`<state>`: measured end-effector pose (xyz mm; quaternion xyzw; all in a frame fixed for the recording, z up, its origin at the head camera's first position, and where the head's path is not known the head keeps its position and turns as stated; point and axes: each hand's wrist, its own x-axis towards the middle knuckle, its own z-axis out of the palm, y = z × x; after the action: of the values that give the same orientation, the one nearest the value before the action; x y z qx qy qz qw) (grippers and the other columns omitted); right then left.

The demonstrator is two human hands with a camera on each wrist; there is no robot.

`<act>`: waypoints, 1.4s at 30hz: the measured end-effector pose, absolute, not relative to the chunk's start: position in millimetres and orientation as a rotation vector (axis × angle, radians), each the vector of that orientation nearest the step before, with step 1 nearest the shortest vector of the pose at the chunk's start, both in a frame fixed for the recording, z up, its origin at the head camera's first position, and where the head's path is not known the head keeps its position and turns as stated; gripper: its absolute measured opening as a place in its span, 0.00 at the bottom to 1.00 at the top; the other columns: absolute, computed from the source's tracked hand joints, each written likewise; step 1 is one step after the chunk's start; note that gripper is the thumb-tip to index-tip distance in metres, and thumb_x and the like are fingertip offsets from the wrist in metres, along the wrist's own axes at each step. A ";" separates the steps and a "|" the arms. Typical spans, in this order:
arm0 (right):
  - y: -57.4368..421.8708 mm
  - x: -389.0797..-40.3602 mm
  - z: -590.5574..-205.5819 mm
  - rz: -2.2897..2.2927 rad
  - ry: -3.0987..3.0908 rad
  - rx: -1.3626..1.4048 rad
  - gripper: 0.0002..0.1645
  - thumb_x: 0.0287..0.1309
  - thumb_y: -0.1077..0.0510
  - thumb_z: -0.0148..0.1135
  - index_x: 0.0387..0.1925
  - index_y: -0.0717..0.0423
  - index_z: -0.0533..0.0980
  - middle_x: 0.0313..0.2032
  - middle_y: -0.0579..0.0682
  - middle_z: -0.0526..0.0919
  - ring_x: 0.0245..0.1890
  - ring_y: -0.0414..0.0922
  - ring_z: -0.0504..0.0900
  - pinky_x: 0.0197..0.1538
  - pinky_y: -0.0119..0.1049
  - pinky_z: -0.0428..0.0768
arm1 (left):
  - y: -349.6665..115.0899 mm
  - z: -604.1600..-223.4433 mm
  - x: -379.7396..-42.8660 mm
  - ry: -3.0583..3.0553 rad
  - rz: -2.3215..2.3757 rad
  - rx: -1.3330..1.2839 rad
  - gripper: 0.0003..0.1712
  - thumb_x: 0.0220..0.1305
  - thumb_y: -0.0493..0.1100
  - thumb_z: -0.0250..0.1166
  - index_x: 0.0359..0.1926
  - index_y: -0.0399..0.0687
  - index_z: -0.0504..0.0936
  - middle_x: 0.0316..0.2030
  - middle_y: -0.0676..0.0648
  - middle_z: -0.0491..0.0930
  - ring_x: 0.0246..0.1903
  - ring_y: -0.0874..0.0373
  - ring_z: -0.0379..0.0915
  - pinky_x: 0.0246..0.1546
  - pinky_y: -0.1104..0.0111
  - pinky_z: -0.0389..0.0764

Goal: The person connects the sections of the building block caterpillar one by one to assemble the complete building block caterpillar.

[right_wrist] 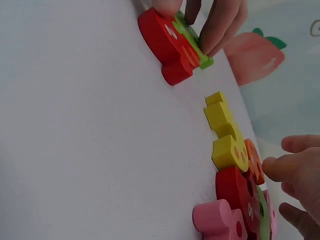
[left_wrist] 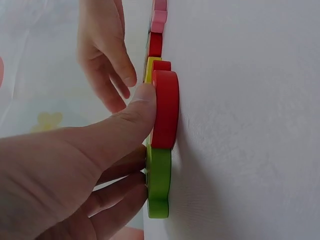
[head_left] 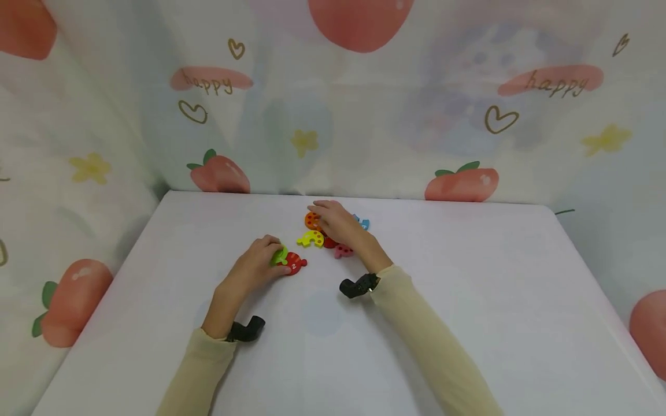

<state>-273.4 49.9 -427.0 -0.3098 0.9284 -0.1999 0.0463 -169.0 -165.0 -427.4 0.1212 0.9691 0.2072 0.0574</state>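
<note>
My left hand (head_left: 254, 267) is low over the tabletop with curved fingers. Its thumb bears on a round red wooden piece (head_left: 296, 263) marked with a white 2, while the fingers rest on a green wooden piece (left_wrist: 159, 182) beside it; the two pieces touch. Above a small cluster of wooden pieces hovers my right hand (head_left: 338, 223), fingers loosely extended and apart, holding nothing visible. Nearest under it are a spotted orange piece (right_wrist: 254, 162), a yellow piece (head_left: 311, 238) and a second red piece (right_wrist: 233, 189). The hand partly hides the cluster in the head view.
Pink (right_wrist: 214, 217) and blue (head_left: 366, 224) pieces lie at the cluster's near and right sides. A white table (head_left: 468, 289) carries everything. Behind it hangs a curtain (head_left: 364, 127) printed with fruit and hearts. Each wrist wears a black camera (head_left: 359, 285).
</note>
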 end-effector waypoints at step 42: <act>25.3 -289.4 -427.9 -0.316 2.774 -0.829 0.29 0.68 0.49 0.56 0.67 0.52 0.68 0.65 0.55 0.71 0.65 0.53 0.68 0.69 0.45 0.69 | -166.8 -431.1 -170.9 2.922 0.618 0.381 0.33 0.55 0.53 0.72 0.58 0.41 0.77 0.60 0.43 0.72 0.59 0.48 0.68 0.62 0.54 0.75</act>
<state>-289.4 25.3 -427.9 -0.2826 0.9463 -0.1077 0.1142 -170.9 -166.8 -431.1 0.1263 0.9684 0.2048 0.0651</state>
